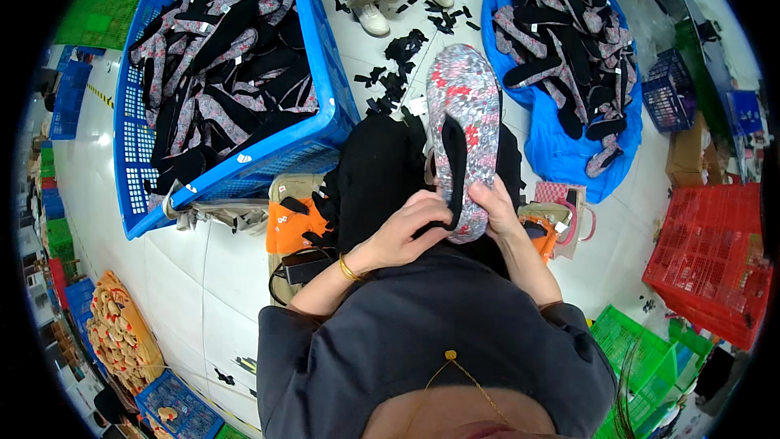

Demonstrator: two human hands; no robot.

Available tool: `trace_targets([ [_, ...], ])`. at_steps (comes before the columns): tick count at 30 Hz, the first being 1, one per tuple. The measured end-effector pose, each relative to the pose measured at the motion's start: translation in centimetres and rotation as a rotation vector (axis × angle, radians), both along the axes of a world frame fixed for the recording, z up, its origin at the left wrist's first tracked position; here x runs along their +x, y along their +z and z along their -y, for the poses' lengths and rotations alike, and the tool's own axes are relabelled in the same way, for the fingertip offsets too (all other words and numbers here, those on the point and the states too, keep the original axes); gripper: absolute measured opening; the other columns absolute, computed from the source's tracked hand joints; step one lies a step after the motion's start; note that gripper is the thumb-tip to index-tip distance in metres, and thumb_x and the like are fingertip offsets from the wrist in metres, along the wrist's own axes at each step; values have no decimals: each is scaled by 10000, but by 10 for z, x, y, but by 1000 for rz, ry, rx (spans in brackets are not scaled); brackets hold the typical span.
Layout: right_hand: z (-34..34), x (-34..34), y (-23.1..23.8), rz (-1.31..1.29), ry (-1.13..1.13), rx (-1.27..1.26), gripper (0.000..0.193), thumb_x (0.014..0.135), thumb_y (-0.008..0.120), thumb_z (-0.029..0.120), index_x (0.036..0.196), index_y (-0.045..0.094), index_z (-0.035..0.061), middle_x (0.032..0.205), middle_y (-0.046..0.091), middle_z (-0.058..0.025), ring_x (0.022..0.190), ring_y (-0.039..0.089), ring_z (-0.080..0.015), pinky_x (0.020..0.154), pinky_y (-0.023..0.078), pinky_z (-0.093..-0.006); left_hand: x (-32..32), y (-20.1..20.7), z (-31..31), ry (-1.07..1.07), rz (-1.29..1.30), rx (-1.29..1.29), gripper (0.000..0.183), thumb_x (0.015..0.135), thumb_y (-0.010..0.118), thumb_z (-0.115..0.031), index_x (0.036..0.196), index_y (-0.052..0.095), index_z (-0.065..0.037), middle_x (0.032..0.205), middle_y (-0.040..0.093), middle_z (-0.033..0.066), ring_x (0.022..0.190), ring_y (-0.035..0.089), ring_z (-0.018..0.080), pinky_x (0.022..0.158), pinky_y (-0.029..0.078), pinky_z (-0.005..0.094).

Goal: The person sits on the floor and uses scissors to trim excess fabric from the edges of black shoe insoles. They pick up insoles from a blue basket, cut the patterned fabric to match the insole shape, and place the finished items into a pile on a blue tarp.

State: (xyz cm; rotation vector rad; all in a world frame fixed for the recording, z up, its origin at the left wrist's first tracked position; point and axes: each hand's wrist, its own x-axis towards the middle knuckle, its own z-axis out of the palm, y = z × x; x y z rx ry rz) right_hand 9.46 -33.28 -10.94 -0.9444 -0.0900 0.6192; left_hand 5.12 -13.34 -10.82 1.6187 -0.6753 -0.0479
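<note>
- Right now your left hand (406, 232) presses its fingers on the near end of a floral fabric insole (463, 134), its grip closed over the black strap (453, 171) that runs down the insole's middle.
- Your right hand (497, 210) cups the insole's near right edge; that grip is closed on the insole too, thumb on top, the other fingers hidden behind.
- You hold the insole lengthwise away from you, its rounded far end pointing up toward the white tiled floor (187, 276), its near end resting over a black fabric pile (382, 171) in front of you.
- Just left of the pile, a blue plastic crate (325, 73) filled with floral and black pieces reaches almost to the pile, so you have little room on that side.
- Beyond the insole's far tip, black offcuts (398, 57) lie scattered on the floor, and another person's legs and pale shoes (372, 20) stand further off.
- To your right, a blue sheet (561, 154) heaped with more floral pieces lies near the insole's right edge, with a narrow strip of floor between.
- Further right sits a red crate (707, 260), well apart from your hands.
- Near your left elbow, the floor shows bare tiles down to a tray of small wooden shapes (118, 333).
</note>
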Motion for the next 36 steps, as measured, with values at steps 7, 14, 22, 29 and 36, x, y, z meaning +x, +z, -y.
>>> trace_targets([
  [7, 6, 19, 29, 709, -246, -1005, 839, 778, 774, 305, 1441, 343, 24, 1235, 479, -188, 1113, 551, -303, 907, 469, -365, 40, -19, 0, 35, -498, -475, 472, 948, 571, -53, 1368, 364, 4, 1395, 440, 143, 1292, 453, 234, 1087, 371, 363],
  [14, 0, -6, 18, 658, -237, -776, 585, 780, 776, 146, 1295, 529, 19, 1163, 539, -113, 1033, 574, -220, 861, 481, -315, 57, 4, 13, 44, -781, -663, 417, 937, 590, -122, 1319, 477, 0, 1233, 599, 117, 1152, 562, 186, 994, 448, 328],
  [22, -13, 26, 32, 984, -356, -899, 395, 850, 682, 80, 1228, 590, 14, 851, 574, -84, 679, 577, -159, 598, 479, -257, 46, -22, 18, 245, -569, -403, 450, 905, 593, -39, 1323, 426, -24, 1170, 580, 76, 1052, 569, 140, 931, 470, 296],
  [29, -19, 47, 23, 1292, -411, -861, 335, 775, 762, 54, 1062, 598, -3, 870, 629, -112, 651, 594, -165, 559, 471, -265, 44, -22, 18, 325, -476, -81, 697, 868, 612, -118, 1433, 237, 40, 1308, 478, 228, 1220, 495, 296, 1025, 390, 362],
  [36, 0, 71, 16, 623, -649, -638, 149, 931, 629, 96, 1035, 604, -8, 820, 603, 14, 685, 514, -39, 611, 424, -191, 39, -29, 25, 395, -471, 84, 614, 894, 589, -45, 1422, 281, 13, 1174, 553, 122, 1083, 552, 169, 949, 448, 318],
])
